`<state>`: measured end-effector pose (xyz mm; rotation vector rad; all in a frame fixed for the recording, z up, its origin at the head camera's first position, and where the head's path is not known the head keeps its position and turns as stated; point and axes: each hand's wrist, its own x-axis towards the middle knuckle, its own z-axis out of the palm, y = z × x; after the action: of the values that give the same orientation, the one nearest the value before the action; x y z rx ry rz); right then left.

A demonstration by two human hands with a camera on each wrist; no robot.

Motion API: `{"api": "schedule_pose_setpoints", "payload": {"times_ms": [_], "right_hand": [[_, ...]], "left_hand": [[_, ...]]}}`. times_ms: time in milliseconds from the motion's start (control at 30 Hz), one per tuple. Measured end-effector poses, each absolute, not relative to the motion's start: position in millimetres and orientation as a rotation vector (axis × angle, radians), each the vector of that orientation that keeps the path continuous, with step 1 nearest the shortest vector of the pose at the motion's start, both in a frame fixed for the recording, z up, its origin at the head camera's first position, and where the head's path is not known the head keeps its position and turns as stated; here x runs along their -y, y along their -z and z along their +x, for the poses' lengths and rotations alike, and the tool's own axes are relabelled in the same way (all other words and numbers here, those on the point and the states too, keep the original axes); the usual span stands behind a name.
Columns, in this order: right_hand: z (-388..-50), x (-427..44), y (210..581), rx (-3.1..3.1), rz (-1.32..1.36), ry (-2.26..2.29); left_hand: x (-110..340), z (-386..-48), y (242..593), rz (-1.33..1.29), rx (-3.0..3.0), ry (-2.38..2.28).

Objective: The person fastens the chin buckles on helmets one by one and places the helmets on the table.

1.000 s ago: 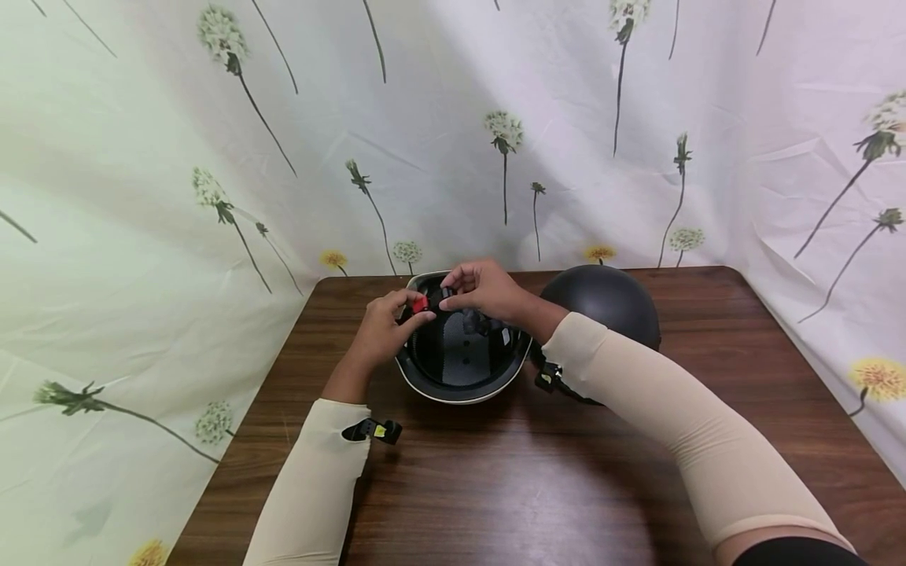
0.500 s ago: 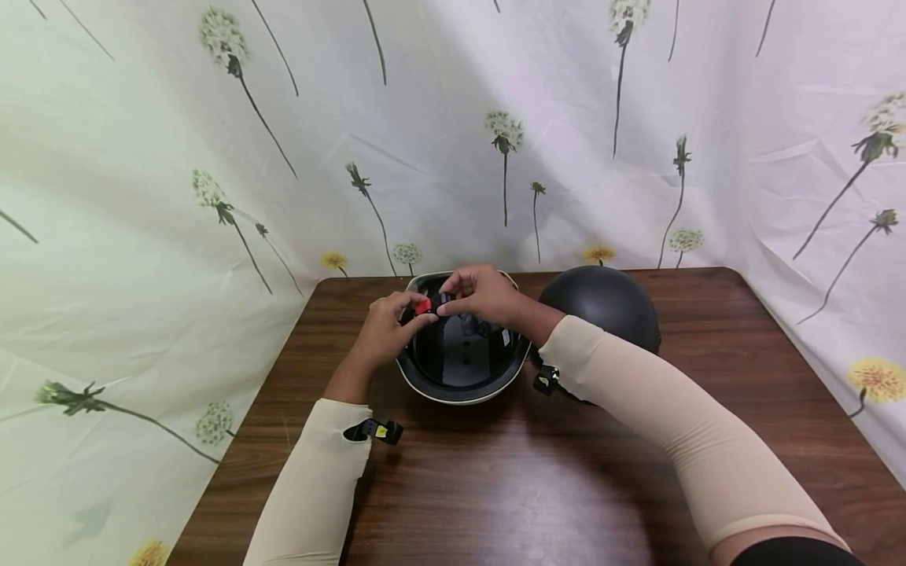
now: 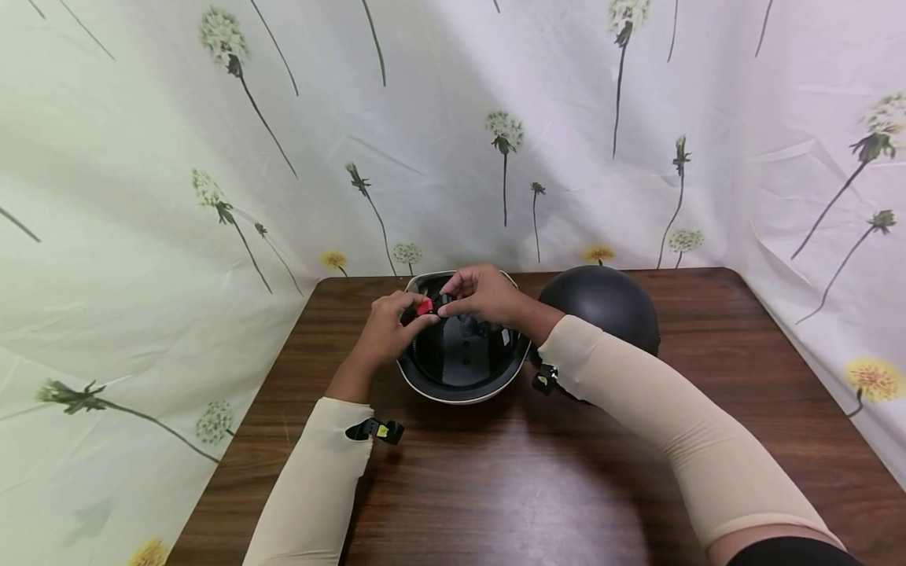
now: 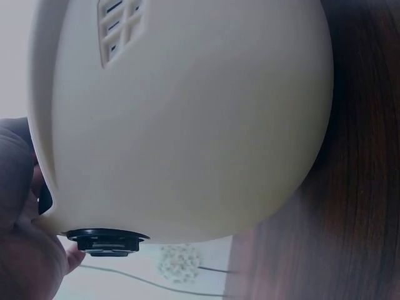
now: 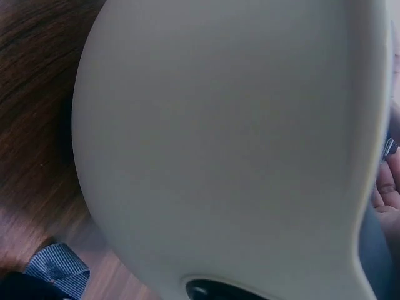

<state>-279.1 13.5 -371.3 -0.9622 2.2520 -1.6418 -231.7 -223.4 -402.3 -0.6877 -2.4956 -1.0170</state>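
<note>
Red plastic buckle end (image 3: 425,307), pinched by left hand (image 3: 382,334); black plastic buckle end (image 3: 445,300), pinched by right hand (image 3: 490,295); both over upturned cream-shelled helmet (image 3: 463,391), brown wooden desk (image 3: 460,472). Advisable: square alignment.

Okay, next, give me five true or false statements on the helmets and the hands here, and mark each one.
1. The left hand pinches a small red piece over the opening of the cream helmet. True.

2. The cream helmet lies with its opening down. False: the opening faces up, showing the dark lining.

3. The black helmet sits on the wooden tabletop, to the right of the cream helmet. True.

4. The right hand rests on the black helmet. False: it pinches a small black piece over the cream helmet.

5. A flower print covers the tabletop. False: the print is on the backdrop.
</note>
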Motion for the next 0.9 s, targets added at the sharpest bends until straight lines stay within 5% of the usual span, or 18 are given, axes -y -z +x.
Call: {"api": "schedule_pose_setpoints", "payload": {"times_ms": [467, 900], "right_hand": [[-283.7, -13.9, 377.3, -2.249, -0.897, 1.656], [-277.0, -7.5, 376.2, -2.207, -0.9, 1.711]], "left_hand": [[221.6, -229.0, 404.2, -0.442, 2.475, 1.23], [219.5, -229.1, 401.0, -0.647, 2.389, 0.973]]}}
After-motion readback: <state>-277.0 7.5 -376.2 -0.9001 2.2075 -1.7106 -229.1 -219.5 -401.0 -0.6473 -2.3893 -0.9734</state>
